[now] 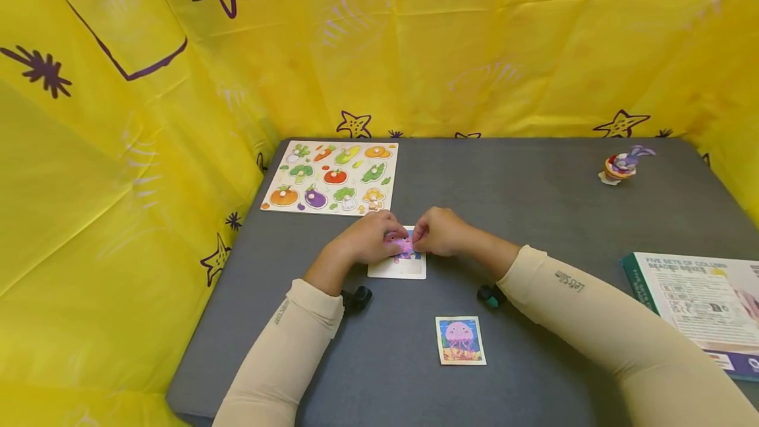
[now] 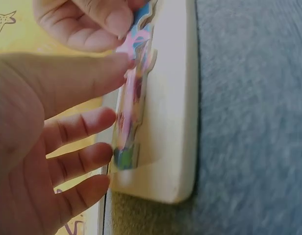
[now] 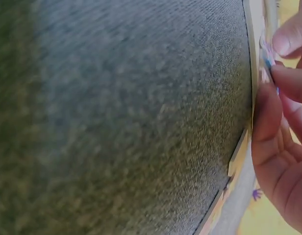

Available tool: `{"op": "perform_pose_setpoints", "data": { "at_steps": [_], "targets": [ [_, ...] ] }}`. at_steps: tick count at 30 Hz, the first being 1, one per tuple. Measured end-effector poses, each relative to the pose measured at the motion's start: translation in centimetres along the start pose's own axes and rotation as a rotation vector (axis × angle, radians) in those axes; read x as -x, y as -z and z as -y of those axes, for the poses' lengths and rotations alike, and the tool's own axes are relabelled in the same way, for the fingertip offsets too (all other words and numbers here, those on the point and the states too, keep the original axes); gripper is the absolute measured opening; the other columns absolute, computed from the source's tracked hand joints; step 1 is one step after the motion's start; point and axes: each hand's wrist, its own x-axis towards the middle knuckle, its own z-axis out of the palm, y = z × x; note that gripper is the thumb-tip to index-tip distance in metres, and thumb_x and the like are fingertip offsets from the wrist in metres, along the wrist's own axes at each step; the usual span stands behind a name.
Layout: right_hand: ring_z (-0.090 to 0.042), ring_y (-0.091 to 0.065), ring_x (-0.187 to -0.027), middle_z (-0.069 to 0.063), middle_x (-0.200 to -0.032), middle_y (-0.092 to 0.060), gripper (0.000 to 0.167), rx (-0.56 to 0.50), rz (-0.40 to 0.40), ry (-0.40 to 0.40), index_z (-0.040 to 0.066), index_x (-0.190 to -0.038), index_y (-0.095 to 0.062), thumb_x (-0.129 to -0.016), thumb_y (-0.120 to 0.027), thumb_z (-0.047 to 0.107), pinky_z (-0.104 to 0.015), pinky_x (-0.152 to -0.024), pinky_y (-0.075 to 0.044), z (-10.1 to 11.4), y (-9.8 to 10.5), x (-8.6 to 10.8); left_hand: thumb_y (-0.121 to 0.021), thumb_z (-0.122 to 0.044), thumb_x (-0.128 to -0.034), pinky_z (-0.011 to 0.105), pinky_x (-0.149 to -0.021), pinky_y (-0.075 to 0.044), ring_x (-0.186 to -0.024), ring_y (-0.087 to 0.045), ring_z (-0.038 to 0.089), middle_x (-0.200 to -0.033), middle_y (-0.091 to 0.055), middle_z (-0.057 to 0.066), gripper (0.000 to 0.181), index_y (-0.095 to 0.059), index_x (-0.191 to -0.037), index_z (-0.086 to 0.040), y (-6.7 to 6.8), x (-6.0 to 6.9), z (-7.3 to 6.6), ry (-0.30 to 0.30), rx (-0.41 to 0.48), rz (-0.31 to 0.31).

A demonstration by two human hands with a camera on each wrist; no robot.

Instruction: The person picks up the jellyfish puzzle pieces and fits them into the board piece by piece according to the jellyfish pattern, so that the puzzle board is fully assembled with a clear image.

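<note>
Between both hands lies a small pale jigsaw board (image 1: 388, 271), partly filled with pieces of a pink jellyfish picture (image 1: 406, 246). My left hand (image 1: 372, 240) lies over the board's left side. In the left wrist view, its thumb and fairly straight fingers touch the edges of the pieces (image 2: 129, 112). From the right, my right hand (image 1: 441, 232) pinches a small blue-and-pink jigsaw piece (image 2: 141, 24) between thumb and forefinger at the picture's edge. Fingers hide part of the picture. Nearer to me is a jellyfish picture card (image 1: 460, 340), flat on the grey table.
A vegetable peg puzzle board (image 1: 329, 178) lies behind, to the left. At the back right stands a purple long-eared figurine (image 1: 624, 165). A printed box (image 1: 700, 305) occupies the right edge of the grey table (image 1: 504, 196). Yellow cloth (image 1: 474, 51) hangs behind and left.
</note>
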Motion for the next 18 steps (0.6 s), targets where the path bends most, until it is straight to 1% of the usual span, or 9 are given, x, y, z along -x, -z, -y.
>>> {"op": "perform_pose_setpoints", "data": {
  "at_steps": [4,9,15,18],
  "targets": [
    [-0.013,-0.059,-0.072,0.006,-0.07,-0.069,0.005,0.072,-0.021,0.007,0.017,-0.081,-0.079,-0.085,-0.081,0.018,-0.026,-0.063,-0.045,-0.02,-0.05,-0.3,-0.075,-0.025,-0.0931,0.036,-0.097,-0.046,-0.106,-0.057,0.019,-0.112,-0.065,0.001,0.025,-0.077,-0.117,-0.019,-0.18,-0.23,-0.33,0.047,0.002,-0.008],
    [-0.014,-0.059,-0.071,0.004,-0.071,-0.068,0.007,0.076,-0.051,-0.026,0.015,-0.079,-0.077,-0.086,-0.081,0.018,-0.027,-0.062,-0.046,-0.38,0.33,-0.34,-0.077,-0.026,-0.092,0.036,-0.093,-0.047,-0.1,-0.056,0.018,-0.109,-0.064,0.0,0.023,-0.077,-0.114,-0.02,-0.31,-0.57,-0.55,0.085,0.004,-0.015],
    [-0.015,-0.059,-0.072,0.003,-0.071,-0.067,0.009,0.091,-0.065,-0.03,0.015,-0.078,-0.076,-0.084,-0.081,0.018,-0.027,-0.063,-0.045,-0.79,0.54,-0.4,-0.077,-0.027,-0.0916,0.038,-0.096,-0.046,-0.099,-0.056,0.018,-0.107,-0.063,-0.001,0.021,-0.077,-0.111,-0.02,-0.45,-0.74,-0.49,0.09,-0.005,-0.023],
    [-0.015,-0.059,-0.072,0.004,-0.07,-0.067,0.009,0.099,-0.064,-0.028,0.016,-0.077,-0.075,-0.083,-0.081,0.018,-0.028,-0.062,-0.046,-0.76,0.51,-0.43,-0.078,-0.026,-0.091,0.037,-0.094,-0.046,-0.098,-0.056,0.018,-0.106,-0.064,0.0,0.021,-0.077,-0.111,-0.019,-0.43,-0.73,-0.4,0.079,0.0,-0.03]
  ]
}}
